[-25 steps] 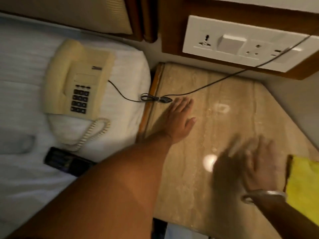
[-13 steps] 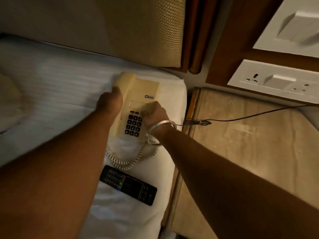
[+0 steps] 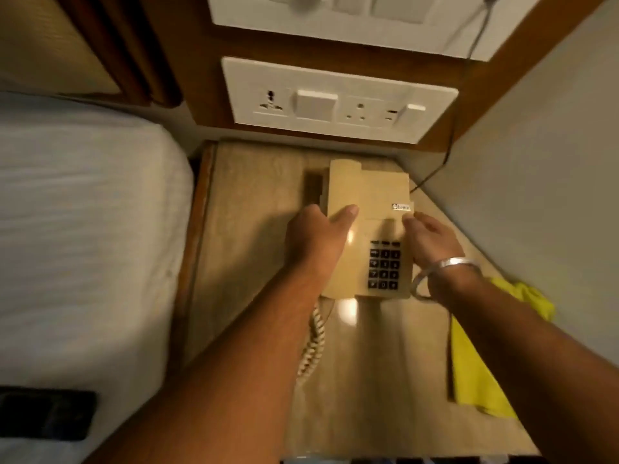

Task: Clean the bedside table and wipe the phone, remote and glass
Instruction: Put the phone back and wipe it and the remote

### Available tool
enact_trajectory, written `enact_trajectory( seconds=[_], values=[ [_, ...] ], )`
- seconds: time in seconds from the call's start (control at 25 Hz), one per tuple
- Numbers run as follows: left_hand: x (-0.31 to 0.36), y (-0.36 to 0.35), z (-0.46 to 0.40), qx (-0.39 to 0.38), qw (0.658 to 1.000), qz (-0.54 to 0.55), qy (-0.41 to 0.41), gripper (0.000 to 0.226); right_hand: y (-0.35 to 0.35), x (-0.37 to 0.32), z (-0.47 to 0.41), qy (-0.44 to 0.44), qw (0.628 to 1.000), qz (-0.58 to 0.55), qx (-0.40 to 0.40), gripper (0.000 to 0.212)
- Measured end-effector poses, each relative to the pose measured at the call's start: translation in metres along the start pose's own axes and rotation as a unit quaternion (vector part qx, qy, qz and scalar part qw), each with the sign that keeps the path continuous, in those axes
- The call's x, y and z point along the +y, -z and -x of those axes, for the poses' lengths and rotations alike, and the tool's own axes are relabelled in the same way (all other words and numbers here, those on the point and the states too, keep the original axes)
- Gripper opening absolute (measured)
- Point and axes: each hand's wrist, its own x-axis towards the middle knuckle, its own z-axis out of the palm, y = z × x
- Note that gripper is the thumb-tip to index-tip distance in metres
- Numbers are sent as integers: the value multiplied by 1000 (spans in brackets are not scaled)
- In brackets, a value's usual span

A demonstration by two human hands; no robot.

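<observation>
A cream desk phone (image 3: 371,209) with a black keypad sits on the marble-topped bedside table (image 3: 248,236), near its back. My left hand (image 3: 318,236) grips the phone's left side over the handset. My right hand (image 3: 432,239), with a metal bangle at the wrist, holds the phone's right edge. Its coiled cord (image 3: 313,346) trails toward me under my left forearm. The black remote (image 3: 47,413) lies on the white bed at the lower left. A yellow cloth (image 3: 479,356) rests on the table's right side. No glass is in view.
The white bed (image 3: 83,246) borders the table on the left. Behind the table is a wooden panel with white socket plates (image 3: 338,98). A thin black cable (image 3: 445,155) runs down the right wall (image 3: 542,162) to the phone.
Both hands took hold of the phone on the bed and carried it right onto the bedside table. The remote stayed on the bed.
</observation>
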Motion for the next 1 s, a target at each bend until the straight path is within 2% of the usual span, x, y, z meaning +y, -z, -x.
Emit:
enact_trajectory(
  seconds=[0.16,0.24,0.32,0.36,0.44,0.48,0.52,0.6,0.64,0.68,0.72,0.76,0.8,0.84,0.88,1.0],
  values=[
    [10,-47,-9,43,999,-23,-16,56,33,34,-42,11,1000,12,26,38],
    [7,-55,-13,89,986,-123,-68,65,54,81,-26,91,986,132,41,50],
    [5,-60,-19,125,948,-232,-180,74,81,137,0,124,935,328,56,67],
    [7,-63,-24,120,929,-263,-230,74,91,163,7,119,901,412,59,76],
    [10,-70,-32,84,912,-294,-273,74,103,201,-1,118,858,499,41,82],
    [9,-73,-35,73,911,-298,-275,74,105,209,-9,148,857,492,45,76],
    [9,-74,-36,69,913,-296,-273,76,105,212,-17,169,876,448,62,69],
    [7,-74,-36,71,913,-290,-278,79,102,195,-21,149,941,258,159,58],
    [7,-74,-36,69,911,-291,-285,83,99,181,-19,141,960,151,190,57],
    [8,-72,-35,64,908,-290,-295,90,92,162,-13,171,965,87,178,57],
    [8,-69,-36,55,906,-287,-307,100,81,138,-6,222,964,84,122,57],
    [6,-68,-37,41,905,-279,-319,111,65,116,0,273,950,143,38,59],
    [5,-68,-39,26,905,-265,-330,119,48,99,0,315,915,251,-35,62],
    [3,-69,-39,18,907,-252,-338,125,34,88,-11,352,862,358,-67,64],
    [2,-71,-38,20,907,-244,-341,129,23,76,-31,367,821,433,-67,64],
    [6,-79,-33,47,913,-246,-323,133,6,24,-105,341,770,539,-32,56]
  ],
)
